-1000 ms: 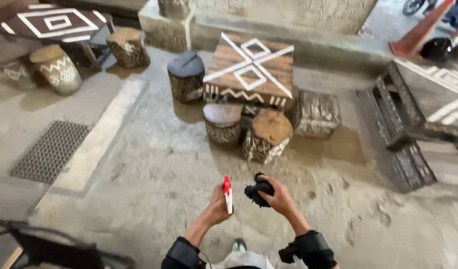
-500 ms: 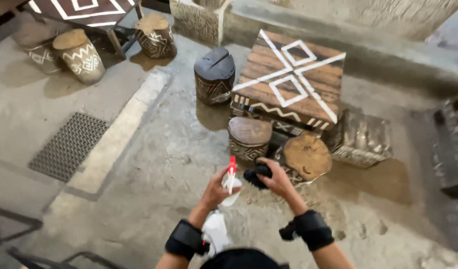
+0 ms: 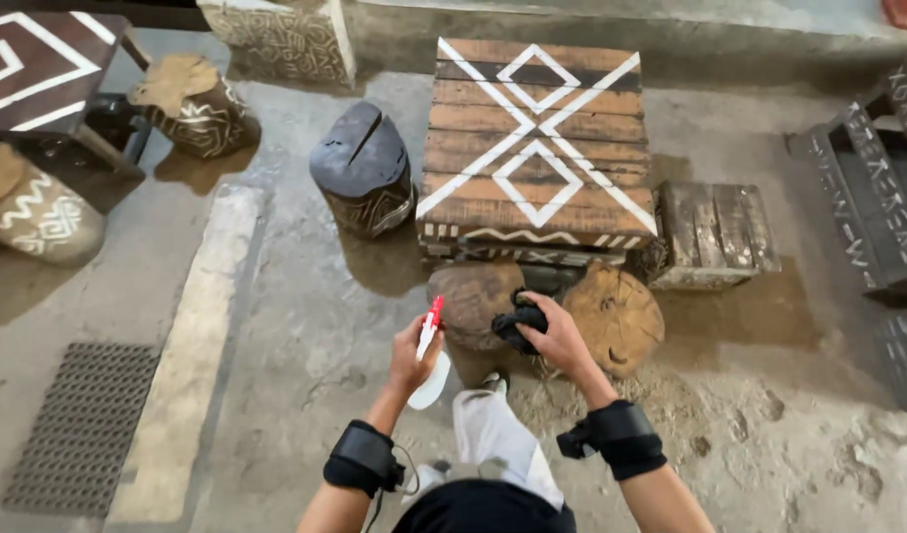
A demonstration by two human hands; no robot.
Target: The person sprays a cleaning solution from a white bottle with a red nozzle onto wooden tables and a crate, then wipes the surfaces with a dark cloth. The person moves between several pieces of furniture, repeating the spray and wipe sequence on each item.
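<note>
Standing closer to the painted wooden tabletop (image 3: 537, 148) than a moment ago.
Left hand (image 3: 412, 357), fingers clamped on a red-topped white spray bottle (image 3: 431, 347); right hand (image 3: 557, 336) grips a crumpled black cloth (image 3: 518, 324), now over the round log stool (image 3: 473, 296).

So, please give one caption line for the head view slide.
Left hand holds a spray bottle, right hand a dark cloth, before a painted wooden table.

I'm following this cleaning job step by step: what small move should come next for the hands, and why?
Probably bring the spray bottle in the left hand over the wooden table. The right hand grips a dark cloth, and both hover short of the table's near edge, above the round stools.
</note>
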